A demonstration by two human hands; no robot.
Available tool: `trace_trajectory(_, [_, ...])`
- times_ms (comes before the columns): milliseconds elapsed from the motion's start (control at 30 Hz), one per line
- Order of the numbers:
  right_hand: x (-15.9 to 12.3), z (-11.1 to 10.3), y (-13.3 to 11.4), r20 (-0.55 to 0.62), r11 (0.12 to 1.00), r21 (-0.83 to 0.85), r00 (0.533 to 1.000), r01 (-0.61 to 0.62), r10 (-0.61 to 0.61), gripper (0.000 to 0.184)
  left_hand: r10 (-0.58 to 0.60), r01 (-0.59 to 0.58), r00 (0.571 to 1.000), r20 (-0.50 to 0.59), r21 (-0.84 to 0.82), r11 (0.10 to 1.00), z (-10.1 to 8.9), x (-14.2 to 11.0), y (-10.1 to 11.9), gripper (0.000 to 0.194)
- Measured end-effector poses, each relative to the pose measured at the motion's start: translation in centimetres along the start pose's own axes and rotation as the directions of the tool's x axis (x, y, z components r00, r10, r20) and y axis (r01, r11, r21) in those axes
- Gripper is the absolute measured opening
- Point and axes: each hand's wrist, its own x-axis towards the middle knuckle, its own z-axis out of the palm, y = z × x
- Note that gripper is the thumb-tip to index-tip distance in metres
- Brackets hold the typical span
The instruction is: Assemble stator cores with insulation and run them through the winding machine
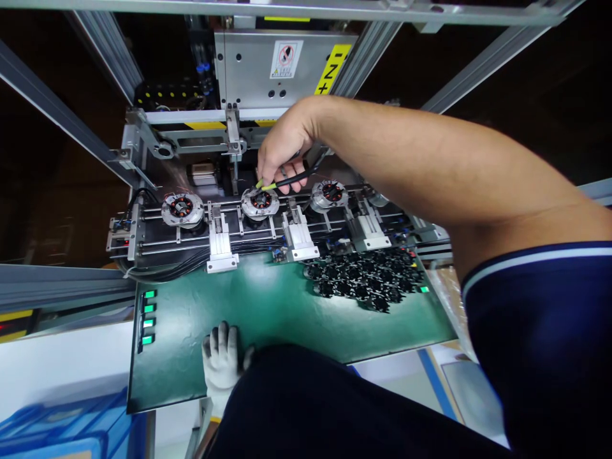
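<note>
My right hand [285, 162] is bare and closed around pliers [272, 186] with black and yellow-green handles. Their tip reaches the rim of the middle round fixture [261, 203], which holds a wound motor stator with orange copper coils. A similar fixture [182, 209] with thin reddish wires stands to the left, and another fixture [329, 193] lies to the right under my forearm. My left hand [220, 363], in a white glove with grey fingertips, rests flat on the green work surface [268, 306], fingers stretched out and holding nothing.
Several black stator parts [370, 275] are clustered on the right of the green surface. Silver slide blocks [221, 245] stand before the fixtures, with black cables [176, 271] at left. Green-lit switches [148, 323] line the left edge. Blue crates [71, 424] are lower left; metal framing surrounds the machine.
</note>
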Motion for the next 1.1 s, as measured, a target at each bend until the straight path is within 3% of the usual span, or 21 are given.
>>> trace_trajectory(100, [-0.1, 0.1, -0.1, 0.012, 1.000, -0.010, 1.000, 0.015, -0.015, 0.048, 0.006, -0.006, 1.000, -0.009, -0.004, 1.000, -0.3, 0.4, 0.1, 0.053])
trace_trajectory(267, [-1.0, 0.7, -1.0, -0.029, 0.997, -0.041, 0.997, -0.070, 0.069, 0.047, 0.003, -0.003, 1.000, -0.023, -0.013, 1.000, -0.6, 0.7, 0.2, 0.055])
trace_trajectory(767, [-1.1, 1.1, -1.3, -0.059, 0.997, -0.030, 0.996, -0.069, 0.067, 0.042, 0.006, -0.006, 1.000, -0.023, -0.020, 1.000, -0.6, 0.9, 0.3, 0.052])
trace_trajectory(1100, [-1.0, 2.6, -0.6, -0.217, 0.999, -0.028, 0.976, -0.034, 0.027, 0.033, -0.012, 0.012, 1.000, -0.004, -0.006, 1.000, -0.5, 0.8, 0.6, 0.049])
